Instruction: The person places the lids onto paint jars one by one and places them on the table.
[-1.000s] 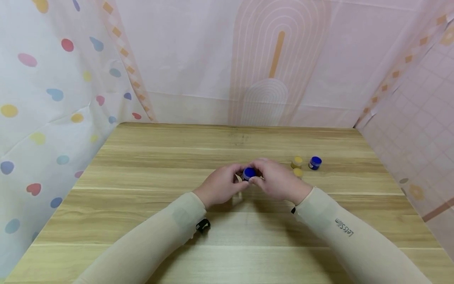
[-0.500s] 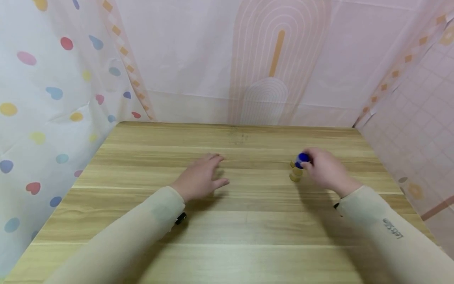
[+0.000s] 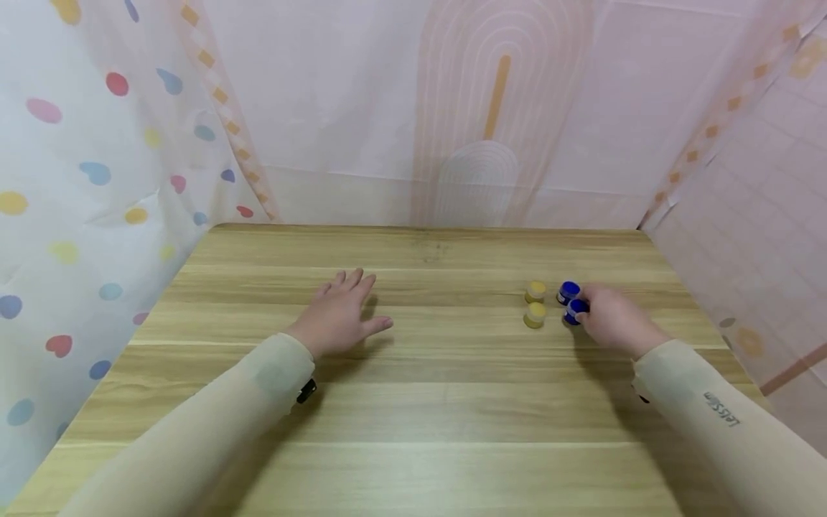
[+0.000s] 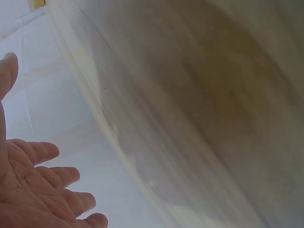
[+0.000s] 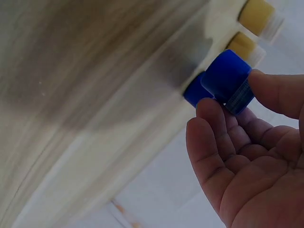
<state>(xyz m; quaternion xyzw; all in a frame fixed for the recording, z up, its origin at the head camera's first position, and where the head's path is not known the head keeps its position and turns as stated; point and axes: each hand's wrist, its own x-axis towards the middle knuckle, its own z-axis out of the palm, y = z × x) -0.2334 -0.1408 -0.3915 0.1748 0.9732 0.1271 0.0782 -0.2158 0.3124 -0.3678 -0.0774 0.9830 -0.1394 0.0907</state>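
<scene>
Between thumb and fingers, my right hand [image 3: 614, 317] pinches a small blue paint jar [image 3: 575, 311]. In the right wrist view, the thumb presses one side of this held jar [image 5: 227, 78]. Whether its base touches the table I cannot tell. Just behind it stands a second blue jar [image 3: 568, 292]. To their left are two yellow jars, a rear one [image 3: 535, 291] and a front one [image 3: 534, 314]. My left hand [image 3: 337, 316] holds nothing, its fingers spread over the left part of the table; the left wrist view shows its palm [image 4: 23, 190].
The wooden table [image 3: 413, 409] reaches back to a pale patterned cloth [image 3: 349, 108]. More cloth hangs at the left and right sides. Both forearms wear beige sleeves, and a small black device [image 3: 306, 390] sits below the left wrist.
Both hands were together on a blue jar near the middle. The left hand let go and drew left, opening; the right hand carried the jar right, to the front of the other blue jar.
</scene>
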